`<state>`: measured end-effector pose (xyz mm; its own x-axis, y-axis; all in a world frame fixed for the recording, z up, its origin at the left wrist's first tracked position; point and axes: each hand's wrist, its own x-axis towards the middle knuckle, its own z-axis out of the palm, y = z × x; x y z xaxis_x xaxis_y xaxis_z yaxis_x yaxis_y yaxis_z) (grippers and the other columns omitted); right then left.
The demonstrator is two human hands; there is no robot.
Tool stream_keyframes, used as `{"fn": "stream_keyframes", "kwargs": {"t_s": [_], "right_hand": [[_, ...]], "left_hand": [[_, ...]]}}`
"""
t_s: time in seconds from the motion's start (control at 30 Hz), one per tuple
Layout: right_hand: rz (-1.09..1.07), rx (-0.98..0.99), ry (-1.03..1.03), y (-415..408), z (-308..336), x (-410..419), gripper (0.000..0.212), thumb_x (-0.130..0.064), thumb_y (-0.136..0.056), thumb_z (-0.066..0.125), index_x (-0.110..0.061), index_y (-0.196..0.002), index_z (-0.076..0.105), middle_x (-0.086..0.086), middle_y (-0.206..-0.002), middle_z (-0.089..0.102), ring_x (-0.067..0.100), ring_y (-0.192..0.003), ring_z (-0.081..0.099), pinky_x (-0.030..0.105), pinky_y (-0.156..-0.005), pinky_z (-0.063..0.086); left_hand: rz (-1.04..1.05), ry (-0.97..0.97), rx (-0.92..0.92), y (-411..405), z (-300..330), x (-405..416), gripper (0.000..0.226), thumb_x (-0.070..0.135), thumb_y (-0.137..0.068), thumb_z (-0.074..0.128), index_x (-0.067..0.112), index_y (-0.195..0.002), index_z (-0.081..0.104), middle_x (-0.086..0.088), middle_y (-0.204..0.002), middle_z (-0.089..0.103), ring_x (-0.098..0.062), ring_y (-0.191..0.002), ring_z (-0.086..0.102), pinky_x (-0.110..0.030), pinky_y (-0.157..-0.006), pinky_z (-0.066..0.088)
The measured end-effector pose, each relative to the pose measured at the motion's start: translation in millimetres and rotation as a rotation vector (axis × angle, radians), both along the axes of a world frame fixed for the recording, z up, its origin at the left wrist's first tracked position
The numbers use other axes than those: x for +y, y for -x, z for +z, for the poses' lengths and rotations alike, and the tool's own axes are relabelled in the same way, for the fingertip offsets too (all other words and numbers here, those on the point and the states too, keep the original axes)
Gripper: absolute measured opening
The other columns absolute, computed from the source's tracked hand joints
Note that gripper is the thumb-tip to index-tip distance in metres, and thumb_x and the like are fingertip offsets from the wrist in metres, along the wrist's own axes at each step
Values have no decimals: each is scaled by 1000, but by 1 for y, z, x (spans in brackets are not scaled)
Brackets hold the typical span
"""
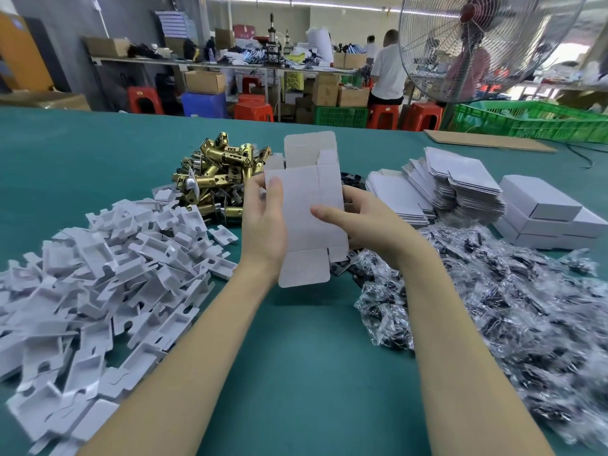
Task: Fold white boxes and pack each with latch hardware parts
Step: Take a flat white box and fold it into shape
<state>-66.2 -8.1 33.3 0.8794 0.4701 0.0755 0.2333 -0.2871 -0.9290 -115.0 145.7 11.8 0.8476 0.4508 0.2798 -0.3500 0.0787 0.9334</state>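
Cardboard in mid-assembly: one white box [304, 205], flaps open at both ends, is held above a green-covered table [296, 340], long axis running away from the worker, tuck flap pointing to the far side. The left hand [265, 225] grasps its left edge, thumb on the front panel; the right hand [362, 218] grips the right side, thumb pressed across the face. Around it lie a pile of brass latches [220, 179], a heap of white inserts [98, 274], bagged dark hardware [493, 307], a stack of flat box blanks [454, 189] and three finished boxes [546, 212]. Behind, a workshop with red stools [253, 108], a standing fan [477, 44] and a person in a white shirt [390, 67].
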Motion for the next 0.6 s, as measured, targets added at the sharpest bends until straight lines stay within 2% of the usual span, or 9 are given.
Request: {"fn": "stream_keyframes", "kwargs": {"t_s": [0.03, 0.1, 0.17, 0.23, 0.3, 0.4, 0.5, 0.57, 0.6], "right_hand": [[9, -9, -7, 0, 0, 1, 29, -38, -93, 73, -38, -121, 65, -19, -110, 75, 4, -99, 73, 36, -83, 62], [33, -28, -19, -1, 1, 2, 30, -35, -94, 73, -38, -122, 63, -21, -114, 74, 0, -103, 71, 31, -88, 58], [2, -41, 2, -1, 2, 3, 40, -40, -93, 73, -35, -130, 59, -18, -120, 72, 3, -108, 69, 33, -94, 56], [-94, -86, 82, -2, 2, 1, 54, -49, -88, 76, -31, -133, 51, -14, -120, 68, 9, -109, 67, 34, -90, 57], [-190, -197, 126, -2, 2, -1, 66, -51, -81, 82, -31, -131, 46, -9, -108, 65, 10, -98, 66, 29, -78, 56], [-255, -388, 58, 0, 3, 0, 79, -43, -71, 91, -33, -132, 41, -2, -102, 58, 15, -83, 60, 26, -76, 52], [-216, -521, 32, 3, 8, 4, 71, -35, -75, 89, -42, -126, 40, -2, -110, 54, 17, -76, 62, 19, -73, 51], [-134, -554, 77, 7, 13, 6, 57, -32, -81, 84, -45, -124, 48, -4, -113, 53, 14, -81, 63, 20, -77, 51], [-89, -553, 118, 9, 14, 6, 51, -31, -84, 81, -47, -124, 52, -6, -114, 52, 10, -87, 63, 21, -81, 51]], "left_hand": [[24, -51, -13, 0, -1, 0, 12, 26, -110, 43, 24, -106, 53, -3, -103, 68, -17, -91, 66, -45, -81, 55], [-37, -93, -20, 0, -3, -2, 8, 18, -109, 47, 25, -108, 52, -8, -113, 68, -26, -102, 67, -47, -87, 57], [-131, -56, -11, 2, -3, -4, 14, 14, -106, 53, 24, -116, 52, -8, -120, 69, -25, -108, 69, -45, -89, 60], [-255, 73, 31, 4, 0, -3, 22, 10, -104, 56, 21, -123, 56, -9, -121, 71, -25, -104, 71, -47, -84, 62], [-401, 212, 94, 6, 5, -1, 30, 10, -104, 54, 13, -134, 57, -15, -126, 71, -32, -107, 72, -48, -81, 63], [-542, 272, 157, 10, 9, 3, 36, 16, -106, 44, 8, -138, 58, -15, -128, 71, -31, -116, 70, -41, -89, 61], [-510, 214, 221, 12, 8, 1, 32, 24, -106, 44, 10, -125, 68, -19, -124, 72, -29, -110, 68, -43, -96, 53], [-491, 122, 215, 11, 7, 0, 30, 24, -104, 48, 13, -120, 70, -19, -123, 72, -29, -105, 65, -44, -93, 45], [-497, 87, 187, 11, 7, 0, 27, 21, -103, 49, 16, -120, 70, -14, -117, 75, -25, -101, 67, -42, -90, 48]]}}
